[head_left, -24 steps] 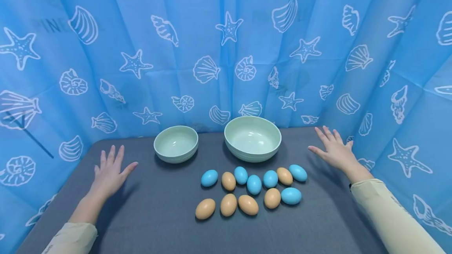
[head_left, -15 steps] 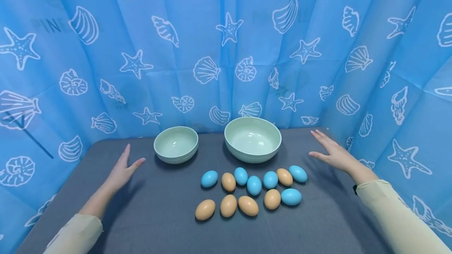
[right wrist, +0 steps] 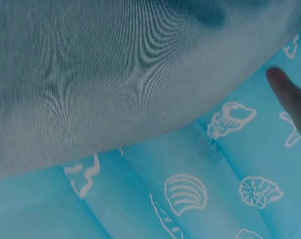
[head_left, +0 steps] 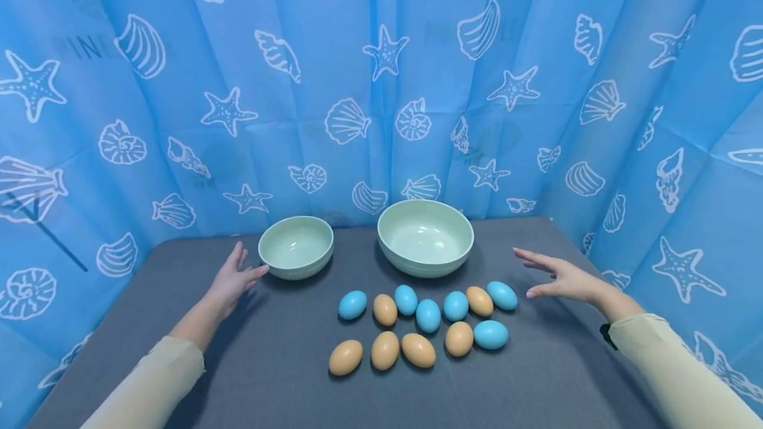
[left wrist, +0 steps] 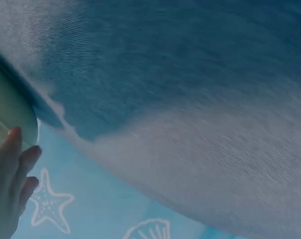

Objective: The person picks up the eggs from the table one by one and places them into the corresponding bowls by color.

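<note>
My left hand (head_left: 231, 281) is beside the smaller pale green bowl (head_left: 296, 247), its thumb tip overlapping the bowl's lower left rim in the head view. Its fingers are spread and slightly bent, holding nothing. In the left wrist view, the fingers (left wrist: 22, 160) appear close to the green bowl (left wrist: 11, 107) at the left edge. My right hand (head_left: 563, 279) hovers right of the eggs, thumb and fingers apart, nothing between them. A blue egg (head_left: 502, 296) is nearest to it. One finger (right wrist: 288, 94) shows in the right wrist view.
A larger pale green bowl (head_left: 426, 239) stands right of the smaller one. Several blue eggs and several brown eggs (head_left: 418, 350) lie in two loose rows in front of the bowls on the grey tablecloth (head_left: 274, 376). A blue shell-print curtain (head_left: 357, 71) hangs behind.
My left hand has moved right and turned, reaching the smaller bowl's side. My right hand has turned, with its fingers lower and pointing left. The eggs and bowls have stayed in place.
</note>
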Tool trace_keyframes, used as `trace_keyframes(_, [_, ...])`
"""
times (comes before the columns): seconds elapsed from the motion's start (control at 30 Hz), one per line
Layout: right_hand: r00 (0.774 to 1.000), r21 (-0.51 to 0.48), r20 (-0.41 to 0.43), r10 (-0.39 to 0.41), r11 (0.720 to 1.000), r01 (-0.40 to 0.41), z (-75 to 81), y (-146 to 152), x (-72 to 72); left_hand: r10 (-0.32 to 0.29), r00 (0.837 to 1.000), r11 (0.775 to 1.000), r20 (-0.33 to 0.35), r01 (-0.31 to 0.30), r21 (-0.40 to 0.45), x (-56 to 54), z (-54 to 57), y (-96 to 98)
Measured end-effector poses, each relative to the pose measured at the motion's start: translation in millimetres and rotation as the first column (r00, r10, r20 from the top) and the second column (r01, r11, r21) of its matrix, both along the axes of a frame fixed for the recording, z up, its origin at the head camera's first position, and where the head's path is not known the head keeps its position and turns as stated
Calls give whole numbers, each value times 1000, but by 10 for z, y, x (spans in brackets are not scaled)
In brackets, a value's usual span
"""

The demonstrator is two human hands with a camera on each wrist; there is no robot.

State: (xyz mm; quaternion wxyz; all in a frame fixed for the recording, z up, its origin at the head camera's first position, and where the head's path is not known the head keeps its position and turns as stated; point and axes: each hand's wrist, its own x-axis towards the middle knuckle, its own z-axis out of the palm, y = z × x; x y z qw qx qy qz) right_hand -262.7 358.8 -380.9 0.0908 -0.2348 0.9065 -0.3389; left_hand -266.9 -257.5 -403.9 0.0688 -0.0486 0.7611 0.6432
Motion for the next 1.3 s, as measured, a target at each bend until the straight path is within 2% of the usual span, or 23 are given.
trace_keyframes(0.17, [990,-82,107,90,993,-81,-64,-6,-6,49,999,993,11,-50,111,-108,-30,58])
trace_keyframes(0.33, [980,-96,164,108,991,-93,-91,-56,-12,81,997,992,17,-82,91,-186,-41,112])
trace_keyframes(0.63, [969,-104,203,142,987,-123,-143,-163,-58,91,996,994,-8,-90,58,-228,-34,161])
trace_keyframes(0.8, [962,-111,211,176,982,-155,-205,-194,-91,131,991,990,6,-132,46,-232,-50,177])
trace_keyframes(0.93, [965,-87,202,169,984,-154,-252,-212,-107,160,987,987,27,-161,28,-236,-66,189])
trace_keyframes(1.3, [978,-50,174,118,993,-111,-256,-255,-72,162,986,986,29,-163,31,-246,-90,234])
